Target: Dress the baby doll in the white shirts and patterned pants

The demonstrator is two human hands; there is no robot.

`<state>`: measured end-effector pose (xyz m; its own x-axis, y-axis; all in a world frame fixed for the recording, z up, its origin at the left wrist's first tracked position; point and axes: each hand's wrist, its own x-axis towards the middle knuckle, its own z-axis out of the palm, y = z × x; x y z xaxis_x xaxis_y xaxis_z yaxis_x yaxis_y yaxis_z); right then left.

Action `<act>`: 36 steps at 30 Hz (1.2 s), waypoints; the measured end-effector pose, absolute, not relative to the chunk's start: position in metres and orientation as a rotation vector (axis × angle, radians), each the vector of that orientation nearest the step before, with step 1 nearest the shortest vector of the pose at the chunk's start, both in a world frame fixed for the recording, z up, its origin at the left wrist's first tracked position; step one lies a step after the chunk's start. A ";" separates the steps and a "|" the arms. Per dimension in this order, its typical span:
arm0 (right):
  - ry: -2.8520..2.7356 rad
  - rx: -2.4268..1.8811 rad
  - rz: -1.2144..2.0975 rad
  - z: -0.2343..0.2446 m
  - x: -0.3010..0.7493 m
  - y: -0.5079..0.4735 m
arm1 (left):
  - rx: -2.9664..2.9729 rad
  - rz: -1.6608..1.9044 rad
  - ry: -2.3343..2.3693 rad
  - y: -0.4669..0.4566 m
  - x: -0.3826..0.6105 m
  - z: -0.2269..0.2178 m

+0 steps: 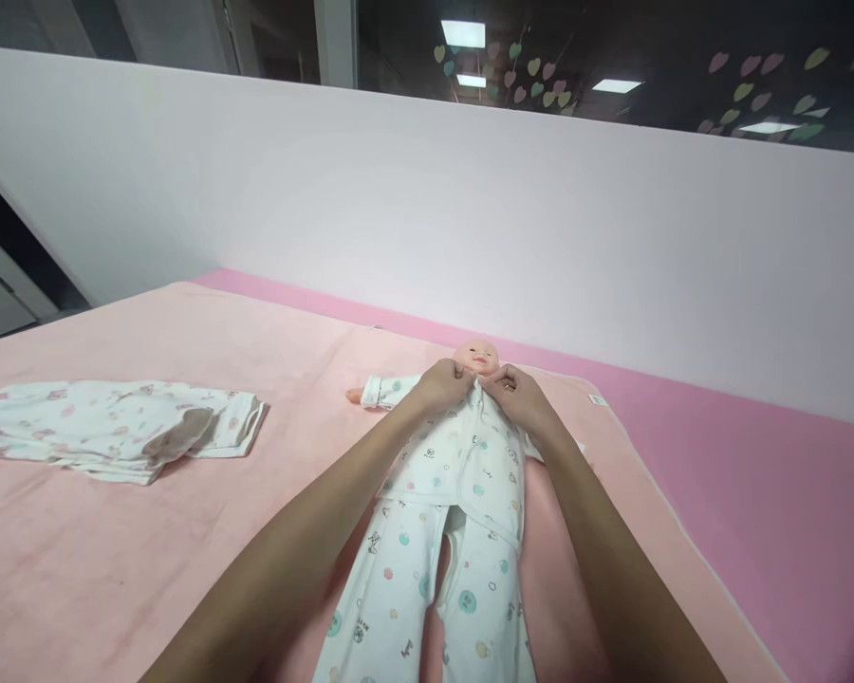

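A baby doll [479, 355] lies on its back on a pink blanket [256, 541], its head toward the wall. It wears a white printed baby jacket [434, 465] and matching split-crotch pants [399, 569]. At the jacket's neckline, just below the doll's chin, my left hand [446, 385] pinches one side of the collar. My right hand [516, 393] pinches the other side, close by. The two front edges meet along the chest and part at the hem. One doll hand [354, 395] sticks out of the sleeve on the left; the other arm is mostly behind my right forearm.
Folded white printed baby clothes [114, 427] lie on the blanket at the left. A white wall [427, 218] rises behind the pink surface [769, 474]. Above it is a dark window [655, 57] with heart-shaped stickers.
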<state>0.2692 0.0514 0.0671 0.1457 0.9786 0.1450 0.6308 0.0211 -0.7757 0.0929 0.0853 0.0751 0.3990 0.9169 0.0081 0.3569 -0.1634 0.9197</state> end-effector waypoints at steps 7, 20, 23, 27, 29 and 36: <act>-1.698 -1.863 0.131 0.073 0.242 0.033 | 1.822 0.847 1.162 0.085 0.098 0.070; -1.896 -1.757 0.174 0.101 0.233 -0.087 | 2.064 0.814 1.048 -0.002 0.034 0.093; -2.077 -1.694 0.291 0.081 0.226 -0.136 | 2.262 0.694 0.947 -0.053 0.006 0.078; -2.032 -1.723 0.108 0.052 0.211 -0.137 | 2.455 0.697 1.109 -0.074 0.017 0.048; -2.019 -1.716 0.001 0.050 0.207 -0.123 | 2.504 0.724 1.189 -0.068 0.027 0.043; -1.615 -1.929 0.030 0.072 0.286 -0.133 | 1.862 0.956 1.577 -0.020 -0.039 0.045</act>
